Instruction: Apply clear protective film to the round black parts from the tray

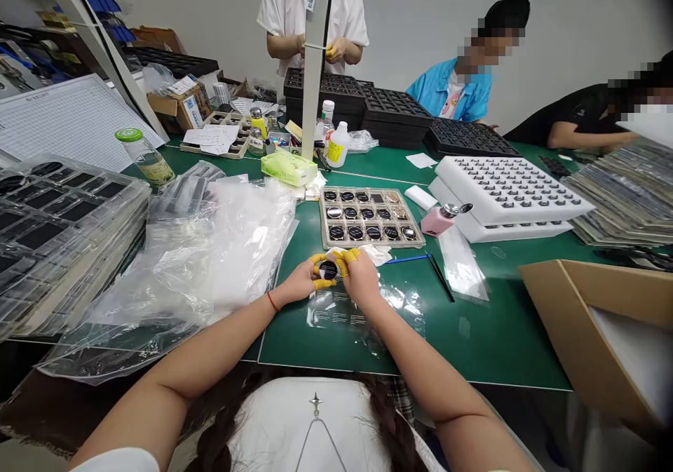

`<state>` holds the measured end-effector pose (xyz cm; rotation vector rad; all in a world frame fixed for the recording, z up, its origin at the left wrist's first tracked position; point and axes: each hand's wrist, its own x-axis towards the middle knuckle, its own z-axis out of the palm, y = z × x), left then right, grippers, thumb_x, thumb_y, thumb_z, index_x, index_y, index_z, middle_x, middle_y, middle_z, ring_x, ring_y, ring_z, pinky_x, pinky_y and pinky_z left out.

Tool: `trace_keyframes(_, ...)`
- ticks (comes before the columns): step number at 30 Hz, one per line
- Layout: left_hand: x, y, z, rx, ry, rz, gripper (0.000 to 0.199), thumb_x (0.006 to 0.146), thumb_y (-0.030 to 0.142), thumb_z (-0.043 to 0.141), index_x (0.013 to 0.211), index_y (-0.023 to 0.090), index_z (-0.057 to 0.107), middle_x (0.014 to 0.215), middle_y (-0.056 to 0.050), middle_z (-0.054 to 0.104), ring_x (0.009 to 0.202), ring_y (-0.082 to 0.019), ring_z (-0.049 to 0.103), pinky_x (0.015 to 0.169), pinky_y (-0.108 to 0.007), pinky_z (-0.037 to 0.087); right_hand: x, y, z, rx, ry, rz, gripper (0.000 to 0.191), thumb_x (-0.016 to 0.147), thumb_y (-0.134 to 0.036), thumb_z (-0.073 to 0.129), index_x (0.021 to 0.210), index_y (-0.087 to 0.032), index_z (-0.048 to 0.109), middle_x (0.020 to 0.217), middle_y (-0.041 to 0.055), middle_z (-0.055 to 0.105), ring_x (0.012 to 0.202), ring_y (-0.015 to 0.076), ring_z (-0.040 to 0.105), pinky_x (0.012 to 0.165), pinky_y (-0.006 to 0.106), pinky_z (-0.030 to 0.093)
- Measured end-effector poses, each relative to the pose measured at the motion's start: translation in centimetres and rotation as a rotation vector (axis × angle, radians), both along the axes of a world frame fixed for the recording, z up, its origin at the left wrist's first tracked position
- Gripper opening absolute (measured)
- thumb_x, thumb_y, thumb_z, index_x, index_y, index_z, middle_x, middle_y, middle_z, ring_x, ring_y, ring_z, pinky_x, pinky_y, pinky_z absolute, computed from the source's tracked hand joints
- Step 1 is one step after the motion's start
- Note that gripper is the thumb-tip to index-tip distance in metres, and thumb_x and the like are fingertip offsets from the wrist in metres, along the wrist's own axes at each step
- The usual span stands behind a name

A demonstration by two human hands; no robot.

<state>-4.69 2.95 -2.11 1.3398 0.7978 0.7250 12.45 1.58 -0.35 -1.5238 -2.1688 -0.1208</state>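
Note:
Held up over the near part of the green table is a round watch case [329, 270] with a black face and a shiny rim. My left hand [303, 280] grips it from the left with thumb and fingers. My right hand [361, 275] is closed at its right edge, and a bit of white tissue shows above the case between the hands. Yellow finger cots cover fingertips on both hands. Beneath lies clear film [336, 311] with small printed text. Just beyond, a compartment tray [371, 245] holds rows of similar round cases, mostly black-faced.
Right of the tray stand a pink pump bottle [439, 221] and white foam trays [473, 231]. Tweezers [440, 278] and a blue stick [407, 259] lie nearby. Plastic bags [236, 247] and stacked trays [73, 247] cover the left. A cardboard box [557, 304] stands right; co-workers sit opposite.

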Motion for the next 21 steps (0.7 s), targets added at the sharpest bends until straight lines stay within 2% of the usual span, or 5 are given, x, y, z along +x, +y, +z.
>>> trace_keyframes(4, 0.0, 0.1, -0.2, 0.032, 0.014, 0.001, 0.06, 0.066, 0.028, 0.075, 0.118, 0.016, 0.047, 0.087, -0.003, 0.063, 0.073, -0.014, 0.059, 0.068, -0.027, 0.047, 0.3, -0.6, 0.5, 0.039, -0.022, 0.13, 0.026, 0.081, -0.007, 0.048, 0.099, -0.018, 0.064, 0.089, 0.008, 0.059, 0.081, 0.022, 0.044, 0.068, 0.032, 0.035)
trace_keyframes(11, 0.1, 0.2, -0.5, 0.026, -0.024, 0.005, 0.052, 0.067, 0.027, 0.073, 0.113, 0.017, 0.05, 0.087, -0.003, 0.063, 0.071, -0.014, 0.06, 0.065, -0.025, 0.047, -0.4, -2.9, -0.6, 0.167, -0.156, 0.225, 0.025, 0.082, -0.007, 0.047, 0.09, -0.02, 0.067, 0.082, 0.0083, 0.058, 0.08, 0.0221, 0.042, 0.069, 0.033, 0.034)
trace_keyframes(15, 0.1, 0.2, -0.7, 0.028, -0.01, 0.003, 0.053, 0.065, 0.025, 0.074, 0.112, 0.017, 0.05, 0.083, -0.001, 0.063, 0.069, -0.013, 0.06, 0.065, -0.025, 0.048, -0.1, -3.7, -0.9, 0.109, -0.062, 0.247, 0.026, 0.084, -0.009, 0.043, 0.089, -0.02, 0.066, 0.082, 0.0082, 0.059, 0.08, 0.0221, 0.045, 0.069, 0.034, 0.036)
trace_keyframes(17, 0.0, 0.1, -0.6, 0.028, -0.006, 0.022, 0.054, 0.066, 0.025, 0.074, 0.113, 0.018, 0.048, 0.086, -0.001, 0.063, 0.072, -0.014, 0.062, 0.068, -0.026, 0.049, 1.3, -3.3, -0.6, 0.038, 0.097, 0.201, 0.025, 0.087, -0.015, 0.042, 0.096, -0.021, 0.065, 0.085, 0.0075, 0.06, 0.081, 0.0215, 0.047, 0.07, 0.033, 0.039)
trace_keyframes(21, -0.1, -0.2, 0.0, -0.007, -0.051, 0.049, 0.052, 0.068, 0.024, 0.073, 0.112, 0.02, 0.046, 0.089, -0.001, 0.063, 0.083, -0.018, 0.067, 0.081, -0.033, 0.051, 6.4, -1.9, -0.3, -0.052, 0.358, -0.181, 0.031, 0.087, -0.028, 0.045, 0.112, -0.016, 0.058, 0.095, 0.0116, 0.061, 0.087, 0.0245, 0.052, 0.078, 0.038, 0.042)
